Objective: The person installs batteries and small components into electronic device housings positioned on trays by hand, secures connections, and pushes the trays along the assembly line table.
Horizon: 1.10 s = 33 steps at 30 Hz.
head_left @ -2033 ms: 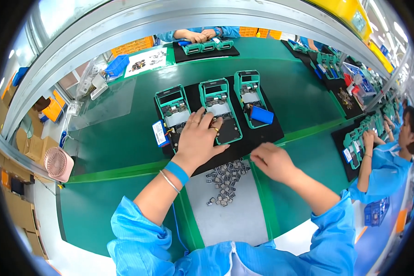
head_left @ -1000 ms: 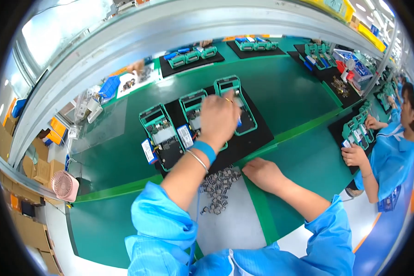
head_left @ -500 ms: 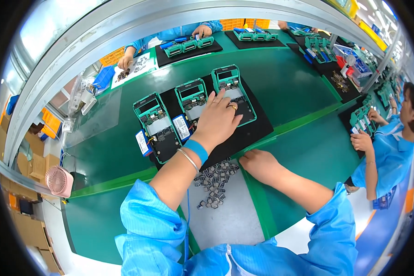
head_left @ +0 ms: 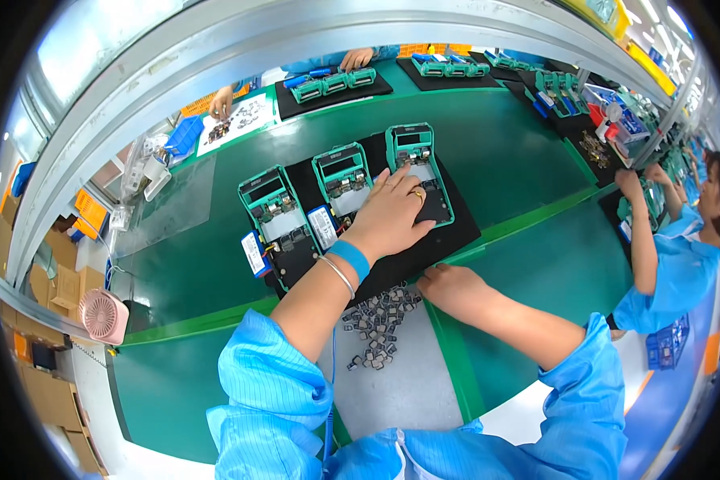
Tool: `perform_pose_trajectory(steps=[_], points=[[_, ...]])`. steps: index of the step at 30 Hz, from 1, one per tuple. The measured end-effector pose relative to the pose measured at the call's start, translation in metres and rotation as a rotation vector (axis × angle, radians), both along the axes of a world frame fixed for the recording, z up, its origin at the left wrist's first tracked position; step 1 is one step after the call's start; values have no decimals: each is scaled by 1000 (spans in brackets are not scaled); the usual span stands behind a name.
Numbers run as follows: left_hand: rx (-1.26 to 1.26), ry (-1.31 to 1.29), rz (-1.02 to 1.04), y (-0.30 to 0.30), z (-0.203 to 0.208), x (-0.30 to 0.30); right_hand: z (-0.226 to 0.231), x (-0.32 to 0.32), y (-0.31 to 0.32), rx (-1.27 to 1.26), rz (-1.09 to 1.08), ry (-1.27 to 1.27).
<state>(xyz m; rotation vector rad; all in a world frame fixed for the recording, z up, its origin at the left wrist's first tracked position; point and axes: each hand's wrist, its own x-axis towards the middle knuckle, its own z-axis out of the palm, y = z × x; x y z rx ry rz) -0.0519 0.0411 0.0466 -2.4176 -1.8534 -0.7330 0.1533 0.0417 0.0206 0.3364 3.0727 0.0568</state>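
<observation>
My left hand (head_left: pixel 386 218) reaches over the rightmost of three green-framed device housings (head_left: pixel 410 134), fingers stretched out and fingertips on its inner parts. Anything under the fingers is hidden. Its wrist wears a blue band and a bangle. The middle housing (head_left: pixel 340 160) and the left housing (head_left: pixel 266 186) lie alongside, with blue-and-white battery packs (head_left: pixel 254 254) at their sides. All three rest on a black mat (head_left: pixel 460 230). By the mat's near edge, my right hand (head_left: pixel 454 291) is closed, fingers curled under, beside a heap of small metal parts (head_left: pixel 376 326). Its fingertips are hidden.
A grey sheet (head_left: pixel 400 396) lies under the metal parts on the green table (head_left: pixel 512 152). A pink fan (head_left: pixel 104 317) stands at the left. Across the table, a co-worker's hands (head_left: pixel 357 58) work near more housings (head_left: pixel 333 85). Another person (head_left: pixel 672 248) sits at the right. A metal beam (head_left: pixel 312 60) crosses above.
The housings and mat appear slightly farther right and lower. My left hand stays over the right housing, and my right hand remains closed. The co-worker at the right has raised their hands.
</observation>
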Motion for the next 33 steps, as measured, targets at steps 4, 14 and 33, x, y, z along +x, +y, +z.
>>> perform_pose_trajectory(steps=[4, 14, 33], points=[[-8, 64, 24, -4, -3, 3, -11, 16, -5, -197, -134, 117], [93, 47, 36, -1, -6, 4, 0, 9, -25, -67, -168, -12], [75, 29, 123, -8, -13, 20, 54, 2, 52, -372, -248, 645]])
